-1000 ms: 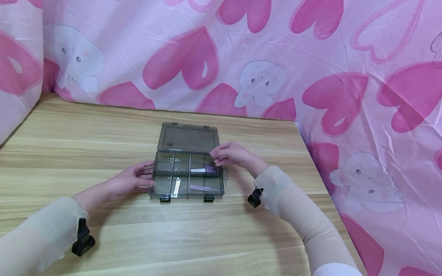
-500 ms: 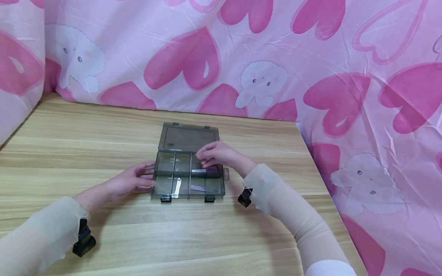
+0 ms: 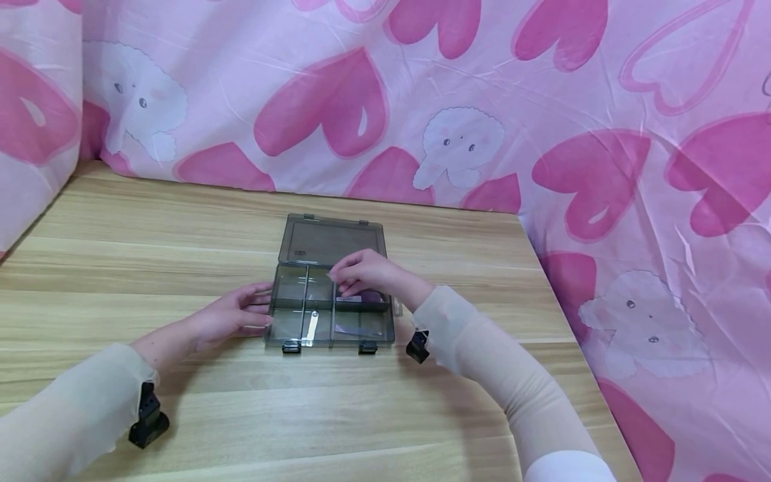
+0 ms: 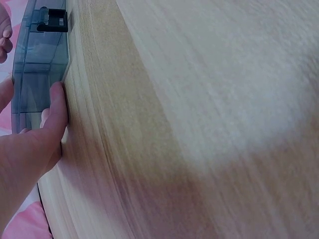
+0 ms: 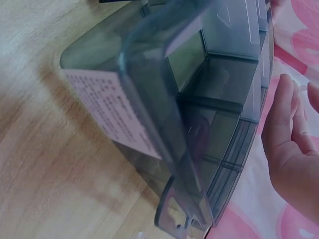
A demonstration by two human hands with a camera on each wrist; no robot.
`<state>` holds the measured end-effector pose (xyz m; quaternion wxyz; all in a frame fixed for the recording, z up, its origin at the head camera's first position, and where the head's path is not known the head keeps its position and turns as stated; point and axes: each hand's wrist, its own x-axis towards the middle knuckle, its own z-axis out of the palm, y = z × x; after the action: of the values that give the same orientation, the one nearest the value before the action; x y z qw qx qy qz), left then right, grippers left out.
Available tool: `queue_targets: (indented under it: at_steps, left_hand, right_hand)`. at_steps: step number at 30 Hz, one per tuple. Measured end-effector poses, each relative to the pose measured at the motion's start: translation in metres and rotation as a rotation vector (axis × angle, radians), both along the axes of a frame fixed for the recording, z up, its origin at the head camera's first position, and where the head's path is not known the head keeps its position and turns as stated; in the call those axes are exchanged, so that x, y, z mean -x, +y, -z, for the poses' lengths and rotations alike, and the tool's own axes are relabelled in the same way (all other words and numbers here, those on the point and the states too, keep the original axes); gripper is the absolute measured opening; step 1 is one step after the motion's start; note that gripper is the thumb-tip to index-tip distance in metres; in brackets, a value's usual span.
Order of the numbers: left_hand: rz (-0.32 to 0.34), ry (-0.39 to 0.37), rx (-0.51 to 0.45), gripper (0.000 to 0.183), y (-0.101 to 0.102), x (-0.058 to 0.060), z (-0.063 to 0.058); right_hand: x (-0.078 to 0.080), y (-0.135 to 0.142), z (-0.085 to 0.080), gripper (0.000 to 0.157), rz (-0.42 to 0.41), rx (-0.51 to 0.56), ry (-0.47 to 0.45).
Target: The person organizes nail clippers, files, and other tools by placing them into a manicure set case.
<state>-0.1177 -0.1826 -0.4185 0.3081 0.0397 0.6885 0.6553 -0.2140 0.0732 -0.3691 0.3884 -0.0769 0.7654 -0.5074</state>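
A smoky see-through compartment box [image 3: 330,305] lies with its lid [image 3: 332,239] folded back. At its left end my left hand [image 3: 231,312] rests, extended fingers touching the wall; the left wrist view shows this hand [image 4: 35,144] against the box end. My right hand [image 3: 367,273] hovers over the back compartments, thumb and fingertips together. In the right wrist view a small pale thing [image 5: 303,88] shows between those fingertips, its kind too small to tell. A white strip [image 3: 312,328] lies near the front middle; a purple-and-white piece [image 3: 369,296] is partly hidden under the right hand.
Two black latches, a left latch [image 3: 292,347] and a right latch [image 3: 367,347], hang at the box's front. A printed label [image 5: 112,107] covers part of its side, near a hanging tab [image 5: 173,211]. A pink heart-patterned cloth [image 3: 337,100] borders the wooden table [image 3: 265,415].
My right hand has moved left over the box, from its right edge toward the divider by the middle compartments. The left hand has stayed at the box's left end.
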Motion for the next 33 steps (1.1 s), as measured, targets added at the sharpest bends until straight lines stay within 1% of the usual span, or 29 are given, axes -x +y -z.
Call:
queue_targets:
  at_steps: [8, 12, 16, 24, 33]
  left_hand:
    - [0.002, 0.002, -0.004, 0.084, 0.002, 0.0, 0.0]
    - [0.005, 0.0, -0.003, 0.084, 0.002, 0.0, 0.0]
    - [0.004, -0.004, -0.008, 0.084, 0.003, 0.0, 0.0]
    - [0.003, -0.005, -0.02, 0.084, 0.001, 0.0, 0.001]
    - [0.001, -0.013, -0.005, 0.085, 0.001, 0.001, 0.001]
  right_hand:
    - [-0.002, -0.002, -0.002, 0.032, 0.0, -0.013, -0.001]
    - [0.0, 0.001, -0.002, 0.032, 0.023, -0.005, 0.005]
    - [0.003, 0.007, -0.003, 0.032, 0.056, -0.01, 0.031]
    - [0.009, 0.033, -0.007, 0.034, 0.099, -0.021, 0.079]
    - [0.015, 0.073, 0.001, 0.036, 0.208, -0.061, 0.132]
